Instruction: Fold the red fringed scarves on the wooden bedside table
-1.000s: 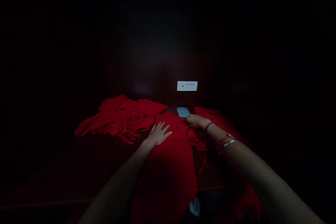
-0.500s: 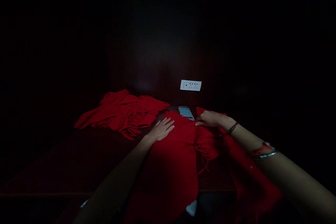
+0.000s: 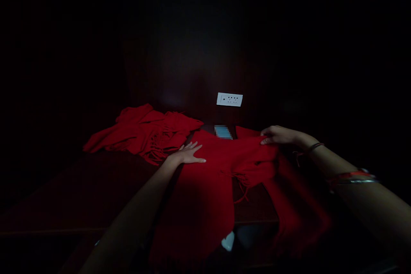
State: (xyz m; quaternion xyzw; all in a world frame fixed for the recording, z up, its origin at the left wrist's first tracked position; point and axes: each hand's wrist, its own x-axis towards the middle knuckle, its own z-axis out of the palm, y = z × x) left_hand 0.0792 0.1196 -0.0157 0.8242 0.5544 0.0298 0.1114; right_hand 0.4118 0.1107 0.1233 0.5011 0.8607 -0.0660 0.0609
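Note:
A red fringed scarf (image 3: 205, 188) lies spread over a dark table (image 3: 96, 192) and hangs off its near edge. My left hand (image 3: 188, 154) rests flat on the scarf's far left part, fingers stretched out. My right hand (image 3: 278, 135) is to the right, fingers pinched on the scarf's upper edge, with the cloth drawn out sideways under it. Bracelets sit on my right wrist and forearm.
A heap of more red fringed cloth (image 3: 141, 135) lies at the back left of the table. A phone (image 3: 223, 132) with a lit screen lies behind the scarf. A white socket plate (image 3: 229, 99) is on the dark wall. The room is very dim.
My right hand has moved rightward from beside the phone, pulling the scarf's edge out with it. My left hand has stayed flat on the cloth.

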